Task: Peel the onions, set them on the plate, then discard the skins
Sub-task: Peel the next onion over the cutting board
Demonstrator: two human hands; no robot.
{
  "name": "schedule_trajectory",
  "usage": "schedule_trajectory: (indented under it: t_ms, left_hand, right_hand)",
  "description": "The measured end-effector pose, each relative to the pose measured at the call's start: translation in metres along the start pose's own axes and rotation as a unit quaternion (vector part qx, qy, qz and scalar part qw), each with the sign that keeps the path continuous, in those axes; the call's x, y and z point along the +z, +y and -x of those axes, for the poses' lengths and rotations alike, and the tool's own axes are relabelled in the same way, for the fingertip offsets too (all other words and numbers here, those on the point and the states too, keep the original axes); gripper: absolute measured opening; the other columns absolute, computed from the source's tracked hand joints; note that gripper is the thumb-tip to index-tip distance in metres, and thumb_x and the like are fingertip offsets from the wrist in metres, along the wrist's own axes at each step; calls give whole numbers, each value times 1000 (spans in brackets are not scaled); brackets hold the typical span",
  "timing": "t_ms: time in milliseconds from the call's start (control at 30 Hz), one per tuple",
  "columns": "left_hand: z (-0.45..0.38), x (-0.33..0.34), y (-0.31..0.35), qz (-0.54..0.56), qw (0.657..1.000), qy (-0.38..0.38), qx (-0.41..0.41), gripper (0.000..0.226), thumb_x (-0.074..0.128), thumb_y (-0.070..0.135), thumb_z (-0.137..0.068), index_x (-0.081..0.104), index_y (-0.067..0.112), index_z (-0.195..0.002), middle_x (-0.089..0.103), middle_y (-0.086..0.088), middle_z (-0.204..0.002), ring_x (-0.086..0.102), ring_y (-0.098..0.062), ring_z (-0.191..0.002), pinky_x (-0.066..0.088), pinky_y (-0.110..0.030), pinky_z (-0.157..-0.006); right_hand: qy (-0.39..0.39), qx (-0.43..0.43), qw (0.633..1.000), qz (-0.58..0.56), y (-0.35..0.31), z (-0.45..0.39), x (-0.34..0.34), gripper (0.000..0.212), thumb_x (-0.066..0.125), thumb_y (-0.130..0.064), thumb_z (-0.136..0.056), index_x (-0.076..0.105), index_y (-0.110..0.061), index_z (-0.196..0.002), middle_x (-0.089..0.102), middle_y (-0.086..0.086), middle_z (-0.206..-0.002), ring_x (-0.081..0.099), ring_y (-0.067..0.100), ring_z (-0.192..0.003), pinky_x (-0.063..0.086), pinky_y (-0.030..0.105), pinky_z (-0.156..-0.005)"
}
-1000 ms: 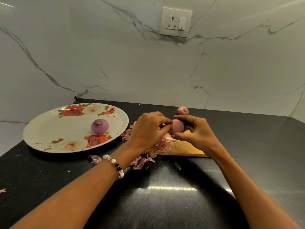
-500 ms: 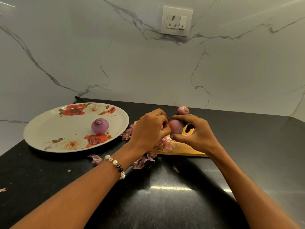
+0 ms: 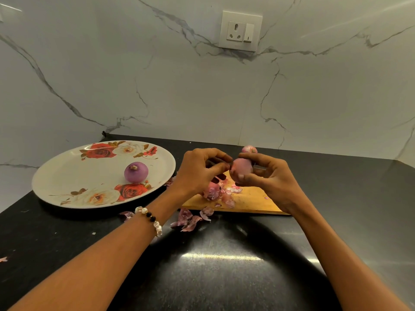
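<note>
My right hand [image 3: 270, 178] grips a pink onion [image 3: 242, 169] above the wooden cutting board [image 3: 251, 202]. My left hand [image 3: 201, 171] has its fingers curled, with the fingertips pinching at the onion's left end. A peeled purple onion [image 3: 136, 172] sits on the floral plate [image 3: 67, 176] at the left. Another onion [image 3: 249, 149] lies behind my right hand at the board's far side. Pink onion skins [image 3: 213, 191] lie on the board, and more skins [image 3: 190, 218] lie on the black counter in front of it.
The black counter [image 3: 213, 277] ends at a marble wall with a socket [image 3: 240, 31]. A single skin piece [image 3: 126, 214] lies by the plate's near rim. A small scrap [image 3: 3, 259] lies at the far left counter edge.
Both hands have lifted the onion slightly, and my right hand has turned it. My left fingertips have shifted at the onion's left end. More of the board and its skins shows now.
</note>
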State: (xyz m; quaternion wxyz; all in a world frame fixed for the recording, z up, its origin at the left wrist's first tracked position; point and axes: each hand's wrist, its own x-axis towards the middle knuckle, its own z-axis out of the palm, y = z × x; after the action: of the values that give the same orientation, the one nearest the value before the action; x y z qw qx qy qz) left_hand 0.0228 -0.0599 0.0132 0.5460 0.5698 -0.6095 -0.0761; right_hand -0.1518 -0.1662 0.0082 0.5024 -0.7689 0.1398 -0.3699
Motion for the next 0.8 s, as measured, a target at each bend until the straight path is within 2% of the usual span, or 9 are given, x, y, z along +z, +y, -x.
schedule_trajectory:
  t_ms: [100,167,267,467,800]
  left_hand:
    - [0,-2,-1,-33,997,0,64,23,69,11,-84,72,8,-107,72,1,-89,69,-5,-71,56,-15,-66]
    - [0,-2,-3,-65,991,4,114,22,71,12,-83,73,7,-104,73,-2,-88,67,-2,-72,53,-11,-65]
    - [0,-3,-5,-84,986,4,144,19,72,12,-83,74,6,-100,74,-7,-86,68,-3,-74,52,-8,-64]
    - [-2,-6,-7,-77,986,-11,149,18,71,11,-83,74,4,-99,74,-8,-83,67,-3,-72,52,-8,-64]
    - [-2,-5,-7,-48,991,-13,123,17,70,11,-84,74,3,-98,74,-6,-82,70,-6,-65,55,-14,-62]
  right_hand:
    - [-13,9,1000,-26,-1,0,-1,53,76,-14,-71,63,-5,-121,68,18,-110,70,35,-96,60,50,-76]
    - [-21,8,999,-27,-1,0,-1,45,75,-14,-73,65,-9,-117,69,18,-109,70,35,-95,60,52,-76]
    - [-32,10,999,-32,-1,1,0,42,73,-13,-74,66,-9,-115,70,19,-109,71,34,-95,60,51,-76]
    - [-45,20,998,-47,0,2,1,42,71,-9,-75,65,-6,-116,73,15,-106,71,34,-96,61,49,-76]
    - [-51,7,997,-51,1,3,-1,45,72,-15,-74,64,-9,-118,73,14,-109,71,34,-98,61,42,-72]
